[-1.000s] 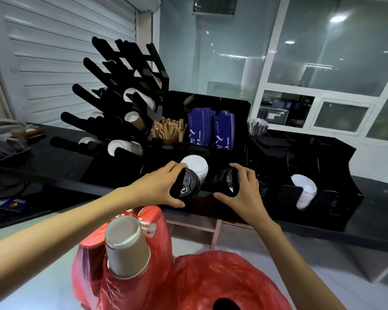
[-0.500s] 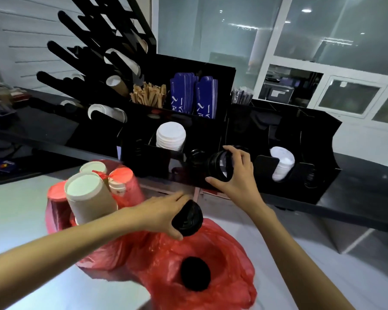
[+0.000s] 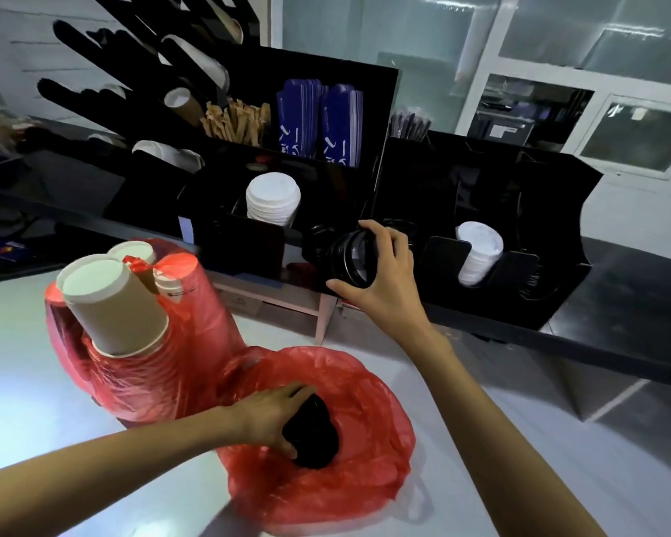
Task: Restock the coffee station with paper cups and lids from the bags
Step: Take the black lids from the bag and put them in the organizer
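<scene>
The organizer [image 3: 481,304] stood along the table's far edge; the bag [image 3: 365,478] lay near its front edge. Your right hand [image 3: 384,281] gripped the lid stack [image 3: 351,259] at its slot. Your left hand [image 3: 268,418] closed on lids [image 3: 314,439] inside the bag. You needed to lift them squarely.

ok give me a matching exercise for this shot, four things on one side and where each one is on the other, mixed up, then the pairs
Things:
1. left hand
2. right hand
3. brown paper cups
4. white lids

Places:
A. stacked in a slot of the black organizer
B. standing up out of the tall red bag
C. down in the open red bag, on black lids
D. around a stack of black lids at the organizer's front

Pairs: 1-C, 2-D, 3-B, 4-A
</scene>
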A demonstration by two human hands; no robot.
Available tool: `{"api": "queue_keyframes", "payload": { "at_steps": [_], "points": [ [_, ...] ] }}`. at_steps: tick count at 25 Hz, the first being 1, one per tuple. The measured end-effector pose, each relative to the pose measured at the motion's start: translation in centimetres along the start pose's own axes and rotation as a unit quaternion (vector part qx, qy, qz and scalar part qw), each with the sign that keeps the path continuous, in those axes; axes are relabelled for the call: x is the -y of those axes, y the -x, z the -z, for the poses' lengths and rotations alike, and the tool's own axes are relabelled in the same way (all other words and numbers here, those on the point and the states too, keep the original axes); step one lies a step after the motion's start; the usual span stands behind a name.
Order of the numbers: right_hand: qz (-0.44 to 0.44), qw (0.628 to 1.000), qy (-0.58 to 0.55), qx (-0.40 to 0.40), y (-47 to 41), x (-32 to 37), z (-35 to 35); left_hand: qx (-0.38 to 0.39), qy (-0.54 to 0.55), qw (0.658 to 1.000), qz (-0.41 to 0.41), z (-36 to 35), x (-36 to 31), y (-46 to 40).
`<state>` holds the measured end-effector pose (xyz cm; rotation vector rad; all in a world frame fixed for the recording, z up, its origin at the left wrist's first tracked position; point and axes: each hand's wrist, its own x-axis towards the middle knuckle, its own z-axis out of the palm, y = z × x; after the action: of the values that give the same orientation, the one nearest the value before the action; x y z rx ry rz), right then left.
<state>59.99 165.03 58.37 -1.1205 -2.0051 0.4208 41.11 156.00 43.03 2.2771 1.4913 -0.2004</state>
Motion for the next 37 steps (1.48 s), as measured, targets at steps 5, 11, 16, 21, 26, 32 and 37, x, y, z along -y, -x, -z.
{"api": "queue_keyframes", "payload": {
  "at_steps": [5, 11, 16, 21, 26, 32, 37],
  "points": [
    [-0.007, 1.000, 0.002, 0.003, 1.5, -1.9, 0.5, -0.010, 0.011, 1.000, -0.007, -1.8, -1.4, -1.2],
    [-0.020, 1.000, 0.002, 0.011, 2.4, -3.0, 1.3, 0.013, 0.035, 0.999, -0.007, -3.6, -2.4, -2.3],
    [-0.021, 1.000, 0.003, 0.014, 2.5, -3.6, 1.4, 0.015, 0.022, 1.000, -0.006, -4.0, -2.9, -2.6],
    [-0.011, 1.000, -0.004, 0.020, 1.6, -3.0, 0.9, -0.008, 0.039, 0.999, 0.012, -2.0, -2.2, -2.4],
    [0.014, 0.999, -0.008, 0.031, -0.3, -1.2, 0.0, -0.038, 0.017, 0.999, 0.016, 2.0, -1.1, -0.7],
    [0.026, 0.999, 0.023, 0.015, -4.6, 1.1, -0.5, -0.166, -0.052, 0.985, 0.000, 11.7, 1.0, 3.8],
    [0.022, 0.995, 0.091, 0.021, -8.1, 2.1, -1.8, -0.259, -0.108, 0.959, 0.037, 19.8, 5.0, 6.9]
  ]
}}
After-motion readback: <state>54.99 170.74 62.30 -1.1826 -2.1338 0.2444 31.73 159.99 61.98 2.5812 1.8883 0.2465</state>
